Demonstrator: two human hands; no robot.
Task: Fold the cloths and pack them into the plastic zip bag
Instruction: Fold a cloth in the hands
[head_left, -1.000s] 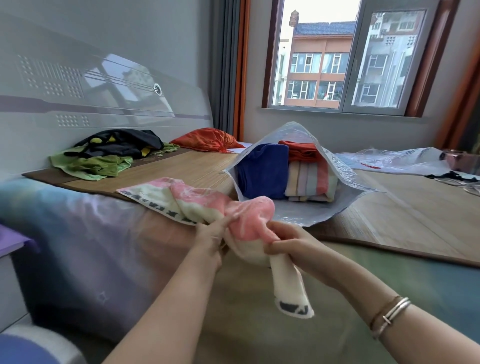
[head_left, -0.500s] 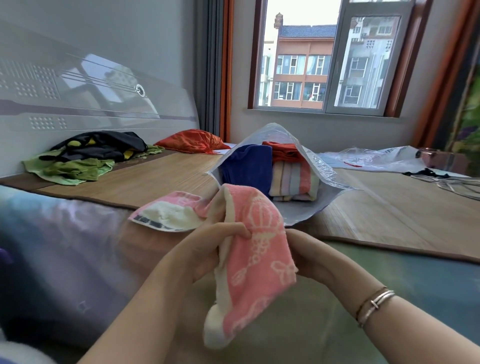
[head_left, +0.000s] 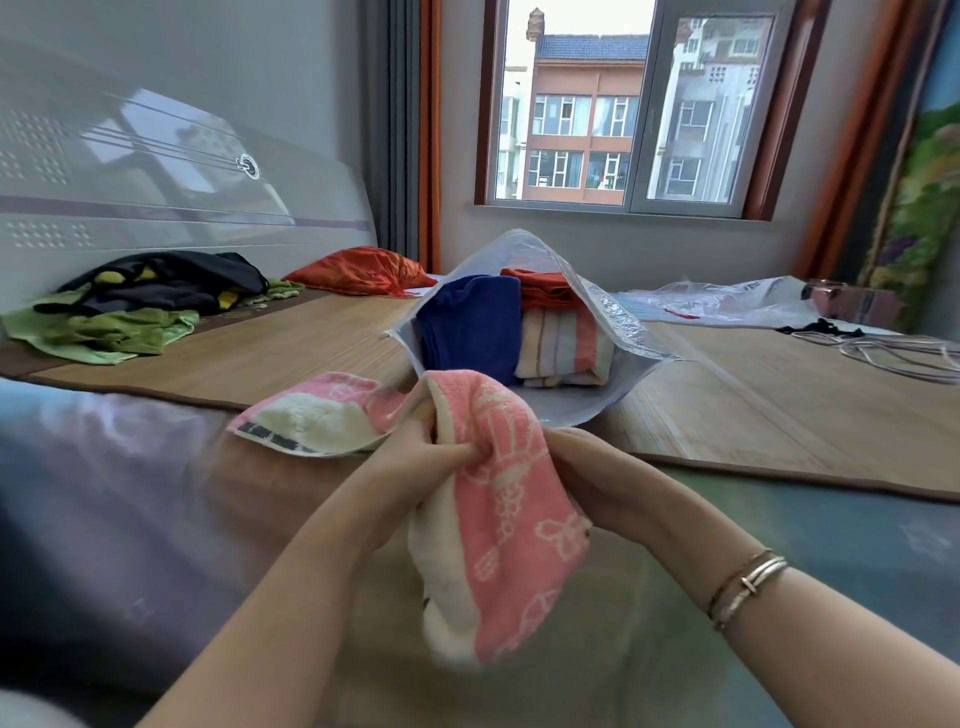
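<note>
I am holding a pink towel (head_left: 498, 514) in both hands over the bed (head_left: 831, 530).
My left hand (head_left: 415, 462) and right hand (head_left: 592, 483) are each pinching it in a clenched grip; just beyond, the plastic zip bag (head_left: 618, 322) is lying open, holding folded cloths (head_left: 561, 348).

Bed (head_left: 156, 519), bamboo mat (head_left: 270, 358), zip bag (head_left: 618, 332), green cloth (head_left: 104, 332), perhaps hangers (head_left: 883, 348)

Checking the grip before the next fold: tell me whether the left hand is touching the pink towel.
Touching. The head view shows the left hand with fingers curled into the pink towel, bunching its fabric; no gap shows.
</note>
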